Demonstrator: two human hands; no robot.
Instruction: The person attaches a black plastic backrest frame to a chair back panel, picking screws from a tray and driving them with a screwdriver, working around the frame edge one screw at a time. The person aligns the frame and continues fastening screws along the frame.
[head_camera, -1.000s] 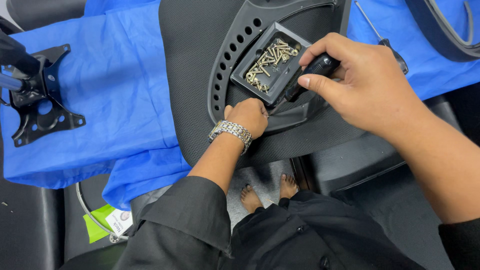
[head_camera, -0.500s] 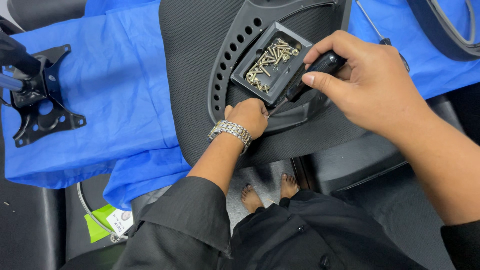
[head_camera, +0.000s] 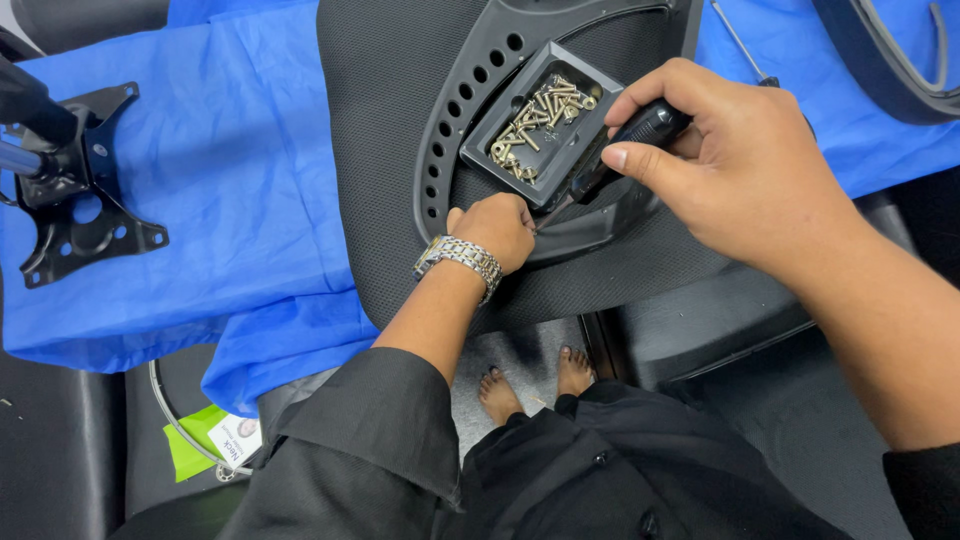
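While the right hand (head_camera: 740, 170) grips a screwdriver (head_camera: 610, 155) beside the screw tray (head_camera: 540, 125), the left hand (head_camera: 497, 228) pinches its tip; metal bracket (head_camera: 75, 185) upper left on blue cloth (head_camera: 240, 170).

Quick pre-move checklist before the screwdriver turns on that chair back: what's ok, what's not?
1. Right hand grips the screwdriver handle: ok.
2. Tip seated in a screw: cannot tell, the tip meets the left hand and the fingers hide that spot.
3. Left hand steadies the work at the plastic frame: ok.
4. Screws gathered in the tray, none seen spilled: ok.
5. Tray sits flat: cannot tell, it rests on the curved frame.
6. Chair back supported on the blue cloth: ok, though its near edge overhangs toward the person.
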